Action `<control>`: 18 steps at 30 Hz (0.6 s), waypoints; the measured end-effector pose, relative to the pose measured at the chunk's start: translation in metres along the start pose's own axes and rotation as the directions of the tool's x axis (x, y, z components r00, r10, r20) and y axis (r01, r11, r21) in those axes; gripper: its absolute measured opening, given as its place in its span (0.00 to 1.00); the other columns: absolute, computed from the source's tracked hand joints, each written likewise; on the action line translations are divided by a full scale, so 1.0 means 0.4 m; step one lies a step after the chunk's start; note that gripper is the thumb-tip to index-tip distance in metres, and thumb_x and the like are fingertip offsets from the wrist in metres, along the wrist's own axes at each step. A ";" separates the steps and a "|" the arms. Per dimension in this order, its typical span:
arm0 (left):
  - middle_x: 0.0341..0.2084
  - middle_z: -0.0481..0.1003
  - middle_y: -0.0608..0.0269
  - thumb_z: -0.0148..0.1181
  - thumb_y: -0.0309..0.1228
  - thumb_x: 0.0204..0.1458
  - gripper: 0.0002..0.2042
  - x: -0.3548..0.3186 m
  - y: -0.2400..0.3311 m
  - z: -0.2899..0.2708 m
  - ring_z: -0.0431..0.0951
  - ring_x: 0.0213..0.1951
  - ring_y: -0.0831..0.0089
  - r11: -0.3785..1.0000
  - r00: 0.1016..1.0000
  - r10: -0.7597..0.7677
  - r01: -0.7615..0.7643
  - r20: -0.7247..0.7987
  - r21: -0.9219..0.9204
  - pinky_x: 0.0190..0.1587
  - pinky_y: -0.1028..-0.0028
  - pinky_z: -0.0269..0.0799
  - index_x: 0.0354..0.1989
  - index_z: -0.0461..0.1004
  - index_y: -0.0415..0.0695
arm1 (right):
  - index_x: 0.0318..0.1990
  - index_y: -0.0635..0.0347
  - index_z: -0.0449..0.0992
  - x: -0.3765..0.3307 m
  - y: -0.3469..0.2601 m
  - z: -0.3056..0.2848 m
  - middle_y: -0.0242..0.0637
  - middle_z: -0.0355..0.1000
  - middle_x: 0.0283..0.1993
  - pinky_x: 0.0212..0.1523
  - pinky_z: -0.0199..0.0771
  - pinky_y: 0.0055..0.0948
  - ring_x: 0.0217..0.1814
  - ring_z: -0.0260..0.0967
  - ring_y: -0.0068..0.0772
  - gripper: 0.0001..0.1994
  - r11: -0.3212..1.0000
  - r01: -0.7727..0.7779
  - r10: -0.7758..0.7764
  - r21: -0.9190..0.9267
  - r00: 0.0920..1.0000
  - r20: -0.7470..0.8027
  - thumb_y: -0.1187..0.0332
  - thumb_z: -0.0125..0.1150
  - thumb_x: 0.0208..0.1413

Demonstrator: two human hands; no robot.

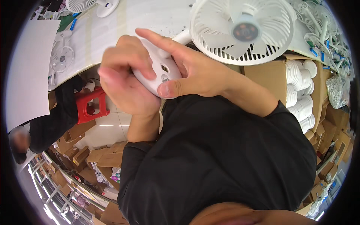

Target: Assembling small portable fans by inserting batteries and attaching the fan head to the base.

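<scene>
I hold a white desk fan close in front of me. Its round grille head (pixel 242 30) sticks up over the table edge. Its oval white base (pixel 157 73) has a small display and buttons. My right hand (pixel 195 69) wraps the base from the right, with the thumb under it and the index finger stretched across the top. My left hand (pixel 123 75), slightly blurred, closes on the base's left side with its fingers curled over the top. My black sleeves and chest fill the lower middle.
The white table (pixel 112 26) carries more white fans at top left (pixel 62 58) and top right (pixel 318 18). An open cardboard box (pixel 262 73) holds stacks of white round parts (pixel 300 90). A red stool (pixel 90 105), a person in black (pixel 56 116) and cardboard boxes (pixel 93 153) are at left.
</scene>
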State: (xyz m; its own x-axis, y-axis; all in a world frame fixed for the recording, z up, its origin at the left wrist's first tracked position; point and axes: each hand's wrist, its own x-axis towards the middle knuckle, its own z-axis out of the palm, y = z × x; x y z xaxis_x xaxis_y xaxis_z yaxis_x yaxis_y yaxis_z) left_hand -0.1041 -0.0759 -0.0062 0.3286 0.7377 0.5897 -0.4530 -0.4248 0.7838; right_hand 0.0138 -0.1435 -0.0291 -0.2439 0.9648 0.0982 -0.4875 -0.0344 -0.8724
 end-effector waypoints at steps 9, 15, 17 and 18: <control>0.16 0.64 0.67 0.30 0.50 0.66 0.26 -0.013 0.005 -0.014 0.59 0.23 0.75 0.998 0.995 -0.020 0.013 0.094 0.066 0.30 0.77 0.56 0.29 0.68 0.42 | 0.75 0.58 0.35 -0.002 0.002 0.007 0.51 0.43 0.75 0.71 0.46 0.37 0.74 0.46 0.45 0.56 0.995 0.058 -0.054 -0.083 0.997 0.049 0.64 0.73 0.44; 0.15 0.64 0.66 0.30 0.50 0.66 0.26 -0.012 0.007 0.030 0.59 0.22 0.75 0.985 0.983 -0.075 0.046 -0.169 -0.166 0.30 0.77 0.57 0.29 0.68 0.42 | 0.74 0.60 0.38 -0.007 0.012 -0.006 0.54 0.38 0.75 0.69 0.47 0.42 0.74 0.44 0.52 0.52 0.873 0.346 -0.309 -0.345 0.938 0.158 0.55 0.69 0.50; 0.15 0.64 0.65 0.31 0.49 0.66 0.26 0.006 0.013 0.024 0.59 0.21 0.75 0.950 0.972 -0.195 0.154 -0.129 -0.272 0.30 0.77 0.58 0.28 0.68 0.43 | 0.74 0.61 0.38 -0.005 0.030 -0.019 0.54 0.36 0.76 0.70 0.45 0.42 0.75 0.41 0.52 0.52 0.840 0.419 -0.380 -0.345 0.908 0.177 0.55 0.68 0.51; 0.15 0.64 0.65 0.31 0.49 0.66 0.25 0.014 0.013 0.022 0.59 0.21 0.75 0.923 0.962 -0.253 0.208 -0.103 -0.323 0.30 0.77 0.58 0.27 0.68 0.43 | 0.74 0.61 0.37 -0.001 0.030 -0.025 0.53 0.35 0.76 0.70 0.44 0.42 0.76 0.40 0.52 0.52 0.822 0.454 -0.415 -0.345 0.891 0.185 0.56 0.68 0.51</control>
State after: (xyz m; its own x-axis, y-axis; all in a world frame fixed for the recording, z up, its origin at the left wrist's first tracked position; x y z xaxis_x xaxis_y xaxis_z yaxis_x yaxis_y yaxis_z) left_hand -0.0974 -0.0785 0.0028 0.3456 0.8711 0.3489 -0.6176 -0.0688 0.7835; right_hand 0.0167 -0.1418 -0.0444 -0.1706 0.8255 0.5381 -0.2224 0.4997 -0.8372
